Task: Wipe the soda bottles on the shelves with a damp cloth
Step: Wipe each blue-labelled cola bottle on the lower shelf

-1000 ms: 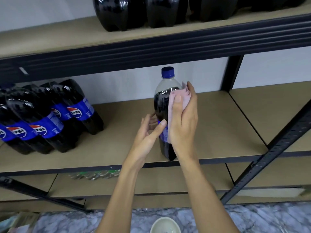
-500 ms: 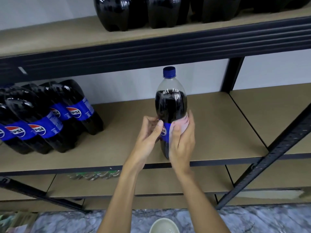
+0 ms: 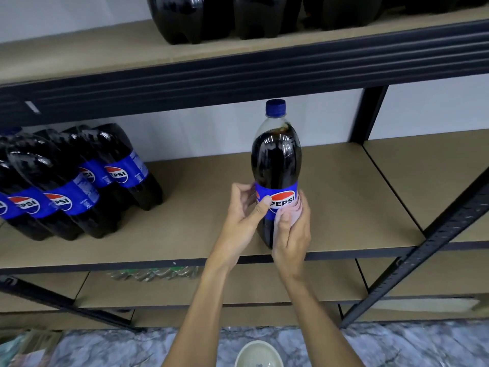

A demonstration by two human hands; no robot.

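— Pressure and coverage: how should the wipe be carried round the soda bottle (image 3: 276,160)?

— The cloth (image 3: 292,211) is best laid flat on the plastic and drawn round the label and lower body. The bottle should be turned a little from the other side, so that no strip is missed. It should be steadied upright, since it is held near the front edge of the middle shelf (image 3: 344,194) and could be tipped off.

— And how is it held?

— The left grip (image 3: 242,207) is curled round the label band, with the thumb laid beside the logo. The right grip (image 3: 292,234) is closed round the lower right flank, and the pink cloth is pressed between fingers and bottle. Whether the base rests on the shelf cannot be told.
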